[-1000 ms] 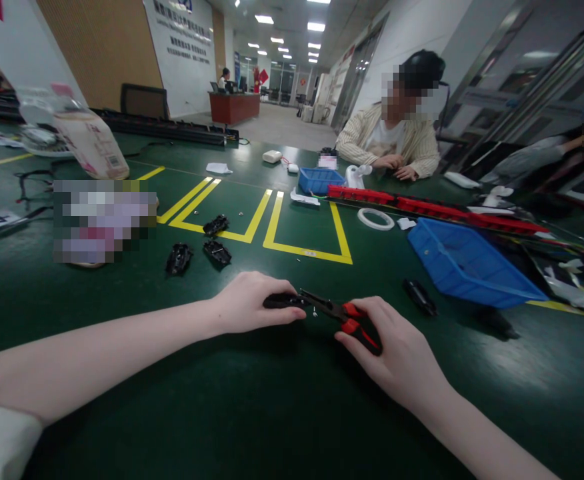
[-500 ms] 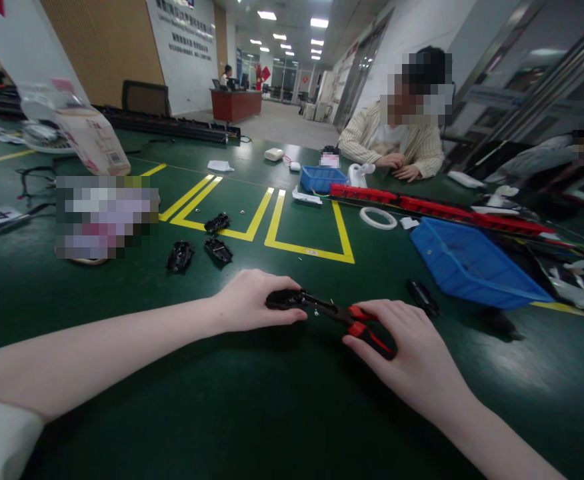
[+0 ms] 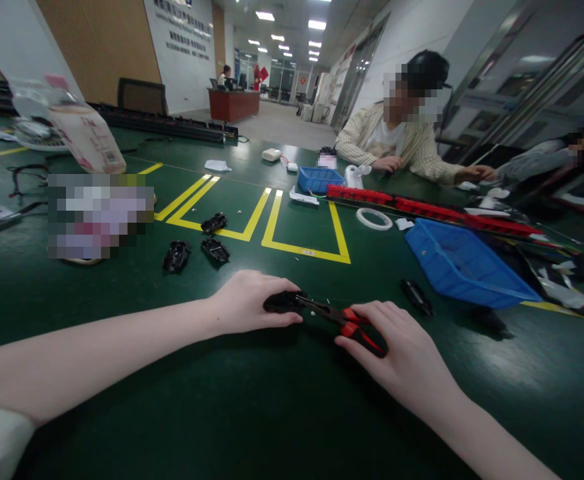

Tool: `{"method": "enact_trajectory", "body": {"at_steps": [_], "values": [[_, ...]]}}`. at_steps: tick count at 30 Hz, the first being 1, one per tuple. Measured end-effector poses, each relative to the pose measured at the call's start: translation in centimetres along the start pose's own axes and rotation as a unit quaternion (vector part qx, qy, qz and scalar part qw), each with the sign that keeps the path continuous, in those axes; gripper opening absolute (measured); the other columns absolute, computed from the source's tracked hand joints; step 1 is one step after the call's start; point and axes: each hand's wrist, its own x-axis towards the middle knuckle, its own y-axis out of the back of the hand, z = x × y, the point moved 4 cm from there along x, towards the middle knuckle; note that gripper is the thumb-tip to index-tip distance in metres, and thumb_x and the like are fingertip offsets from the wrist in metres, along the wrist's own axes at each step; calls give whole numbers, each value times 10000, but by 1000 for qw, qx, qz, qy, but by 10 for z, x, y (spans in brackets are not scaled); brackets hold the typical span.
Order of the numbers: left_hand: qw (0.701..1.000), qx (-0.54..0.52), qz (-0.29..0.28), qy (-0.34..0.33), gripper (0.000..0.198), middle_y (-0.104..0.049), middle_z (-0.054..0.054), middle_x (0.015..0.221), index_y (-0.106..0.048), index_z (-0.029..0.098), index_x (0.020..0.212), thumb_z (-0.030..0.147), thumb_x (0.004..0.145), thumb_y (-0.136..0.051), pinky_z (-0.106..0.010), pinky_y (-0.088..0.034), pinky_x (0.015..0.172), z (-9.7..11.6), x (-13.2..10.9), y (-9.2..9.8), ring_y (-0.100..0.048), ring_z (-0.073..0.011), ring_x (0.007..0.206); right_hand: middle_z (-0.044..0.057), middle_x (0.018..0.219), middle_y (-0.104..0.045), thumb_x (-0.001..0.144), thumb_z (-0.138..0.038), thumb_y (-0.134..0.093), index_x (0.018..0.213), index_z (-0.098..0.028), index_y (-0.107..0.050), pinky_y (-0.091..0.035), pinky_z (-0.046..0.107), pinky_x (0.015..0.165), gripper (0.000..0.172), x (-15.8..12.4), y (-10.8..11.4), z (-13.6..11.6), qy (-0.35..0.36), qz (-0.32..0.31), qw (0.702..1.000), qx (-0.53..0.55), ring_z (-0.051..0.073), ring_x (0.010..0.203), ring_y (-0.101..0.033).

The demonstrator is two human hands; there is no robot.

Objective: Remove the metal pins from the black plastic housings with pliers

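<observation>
My left hand (image 3: 249, 301) rests on the green table (image 3: 252, 413) with its fingers curled over a small black plastic part (image 3: 281, 303). Red-handled pliers (image 3: 339, 316) lie low over the table, their dark jaws meeting that part. My right hand (image 3: 397, 350) is closed round the red handles. Three similar black parts (image 3: 215, 250) lie a little further off to the left, near the yellow floor-tape lines. Another black part (image 3: 416, 297) sits to the right, close to a blue bin (image 3: 459, 263).
A person in a striped top sits across the table, hands near a smaller blue bin (image 3: 319, 179). Long red rails (image 3: 422, 208), a white tape ring (image 3: 375, 219), a plastic bottle (image 3: 79, 130) and cables lie about. Another person's arm reaches in at the far right.
My hands and the pliers have barely shifted. The person opposite has stretched one arm out to the right along the table.
</observation>
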Motion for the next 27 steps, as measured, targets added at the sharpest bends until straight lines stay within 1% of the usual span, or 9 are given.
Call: {"method": "enact_trajectory", "body": {"at_steps": [3,8,13,16,20,24,27], "values": [[1000,-8,-6,11,429,-723,-18,927,-636,220,1171,530,877,-587,-267,-445,653,-1,0,1,-667,-184,796,78,925,-670,857,-490,-584,1027,-190,-620,-526,377,686,347,0,-1,1,-7,0,1000,16,227,822,-628],[998,-56,-32,21,417,-723,-19,962,-635,230,1180,531,905,-551,-263,-440,659,-1,0,0,-663,-173,803,72,916,-665,869,-471,-573,1031,-193,-615,-535,358,662,324,-1,0,0,-6,1,1000,27,215,799,-626],[995,-82,-51,23,408,-722,-25,1002,-637,228,1187,518,914,-546,-260,-437,660,-2,1,0,-660,-168,809,100,950,-665,875,-460,-570,1039,-172,-616,-540,382,700,334,-2,1,-1,28,15,999,-15,235,843,-626],[994,-87,-53,28,408,-725,-23,967,-648,226,1172,524,911,-549,-247,-417,625,-2,2,0,-654,-158,768,117,967,-663,884,-463,-556,1047,-158,-614,-541,400,727,350,-1,0,-1,47,23,998,-40,244,861,-623],[993,-98,-60,37,387,-723,-11,917,-661,222,1131,520,910,-549,-240,-402,598,-2,3,0,-644,-143,716,127,992,-663,877,-463,-565,1054,-157,-610,-541,407,741,356,0,-2,0,50,23,997,-51,255,886,-623],[993,-93,-50,47,373,-717,-4,897,-653,215,1083,524,889,-575,-249,-415,607,-2,3,0,-649,-156,739,113,970,-665,880,-449,-562,1036,-179,-611,-539,392,727,317,2,-4,-1,37,10,999,-27,242,865,-623],[997,-58,-32,50,389,-719,-22,946,-630,212,1118,514,874,-597,-269,-440,644,-4,2,-2,-664,-184,803,94,938,-666,881,-442,-559,1013,-198,-614,-535,376,702,283,3,-6,0,21,-3,1000,2,228,834,-623]]}}
